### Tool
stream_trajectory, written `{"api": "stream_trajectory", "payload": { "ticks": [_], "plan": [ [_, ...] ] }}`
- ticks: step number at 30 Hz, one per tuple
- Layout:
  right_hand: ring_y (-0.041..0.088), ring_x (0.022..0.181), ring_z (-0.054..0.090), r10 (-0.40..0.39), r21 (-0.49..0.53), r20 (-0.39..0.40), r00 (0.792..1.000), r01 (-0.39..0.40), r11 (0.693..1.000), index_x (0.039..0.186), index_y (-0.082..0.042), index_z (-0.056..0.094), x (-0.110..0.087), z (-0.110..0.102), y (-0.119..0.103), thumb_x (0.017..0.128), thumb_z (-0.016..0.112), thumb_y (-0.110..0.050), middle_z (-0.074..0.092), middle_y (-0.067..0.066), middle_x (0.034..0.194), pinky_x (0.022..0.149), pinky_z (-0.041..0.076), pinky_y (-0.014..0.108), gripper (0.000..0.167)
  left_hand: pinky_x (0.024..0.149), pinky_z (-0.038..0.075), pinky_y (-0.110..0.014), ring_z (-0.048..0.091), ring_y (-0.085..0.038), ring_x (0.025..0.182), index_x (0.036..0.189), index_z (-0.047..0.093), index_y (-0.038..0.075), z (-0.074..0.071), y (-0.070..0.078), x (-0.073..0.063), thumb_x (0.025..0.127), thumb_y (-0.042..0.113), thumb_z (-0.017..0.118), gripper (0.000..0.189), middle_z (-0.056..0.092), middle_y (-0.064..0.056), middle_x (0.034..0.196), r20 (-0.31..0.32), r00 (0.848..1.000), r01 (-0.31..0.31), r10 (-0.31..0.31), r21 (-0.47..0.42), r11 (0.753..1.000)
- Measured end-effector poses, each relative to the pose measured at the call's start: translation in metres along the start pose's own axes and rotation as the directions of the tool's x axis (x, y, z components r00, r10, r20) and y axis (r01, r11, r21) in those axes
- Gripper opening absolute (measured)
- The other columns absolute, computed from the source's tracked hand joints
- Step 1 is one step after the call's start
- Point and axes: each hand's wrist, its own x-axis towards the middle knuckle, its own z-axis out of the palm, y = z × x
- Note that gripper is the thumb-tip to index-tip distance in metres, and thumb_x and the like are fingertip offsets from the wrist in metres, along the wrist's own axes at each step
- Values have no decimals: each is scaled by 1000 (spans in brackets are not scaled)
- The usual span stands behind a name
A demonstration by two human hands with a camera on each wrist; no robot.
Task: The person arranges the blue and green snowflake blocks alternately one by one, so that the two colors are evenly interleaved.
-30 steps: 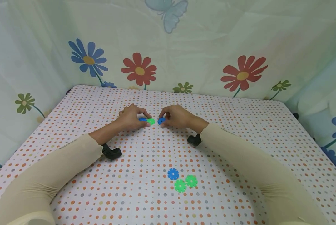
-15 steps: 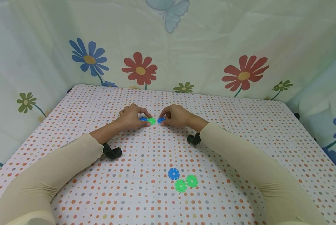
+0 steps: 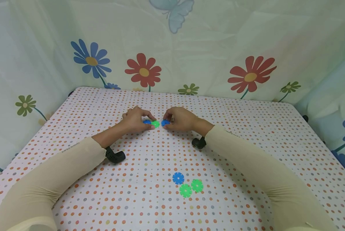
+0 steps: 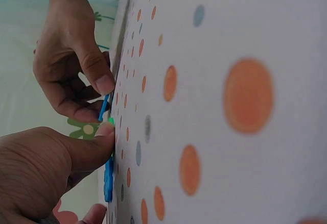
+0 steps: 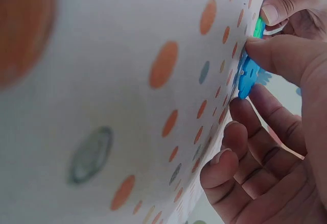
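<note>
Near the middle of the table, my left hand (image 3: 134, 121) pinches a bright green notched disc (image 3: 156, 124) between thumb and index finger. A blue notched disc (image 3: 147, 122) adjoins the green one, partly hidden under that hand. My right hand (image 3: 181, 119) pinches another blue notched disc (image 3: 165, 123), which faces the green one across a small gap in the head view. Seen from the left wrist, this right-hand disc (image 4: 104, 107) stands tilted against the tabletop, while the other blue disc (image 4: 108, 180) lies nearly flat. In the right wrist view the thumb covers part of the right-hand disc (image 5: 248, 76).
Closer to the person lie a loose blue disc (image 3: 178, 178) and two green discs (image 3: 185, 190), (image 3: 197, 185), grouped together. The dotted tablecloth (image 3: 126, 192) spreads all round. Black wrist cameras hang below both sleeves. A flower-print curtain (image 3: 195, 48) stands behind the table.
The right hand's fingers have shifted slightly around the blue disc. The left hand, its discs and the loose discs stay essentially where they were.
</note>
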Motion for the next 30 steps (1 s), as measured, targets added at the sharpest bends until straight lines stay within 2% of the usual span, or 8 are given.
{"api": "stream_trajectory", "payload": {
  "ticks": [8,15,19,25,30],
  "plan": [
    [15,91,59,11,-28,-3,1000,-11,1000,113,-12,65,1,1,-1,89,70,-33,66,-1,103,83,49,31,32,99,28,-66,42,-45,127,111,74,32,0,0,0,84,42,77,28,52,-10,139,-2,1000,-2,2,3,1000],
    [15,85,58,20,-21,-25,999,-21,1000,116,-11,61,0,0,-3,90,67,-32,66,0,106,77,47,29,35,99,29,-65,44,-45,124,110,74,32,-1,1,0,84,42,77,28,55,-10,137,0,1000,-1,1,6,1000],
    [15,86,58,15,-27,-27,1000,-16,1000,117,-10,61,-1,0,-3,90,66,-31,66,1,105,78,47,29,35,98,29,-65,45,-45,123,109,74,32,-1,1,0,83,42,77,28,56,-10,137,-5,1000,-7,7,3,1000],
    [14,94,62,-3,-27,-16,1000,3,1000,113,-10,68,2,1,-2,90,69,-30,68,0,105,86,51,31,31,99,28,-65,44,-44,124,110,74,33,0,0,0,84,41,77,28,56,-9,138,-8,1000,-8,8,-6,1000],
    [14,101,65,17,-14,-17,1000,-17,1000,116,-10,71,2,1,-3,90,72,-32,71,1,111,88,53,32,34,100,27,-65,43,-44,125,110,74,33,0,0,0,84,42,77,28,55,-9,138,-6,1000,-2,2,-2,1000]
  ]
}}
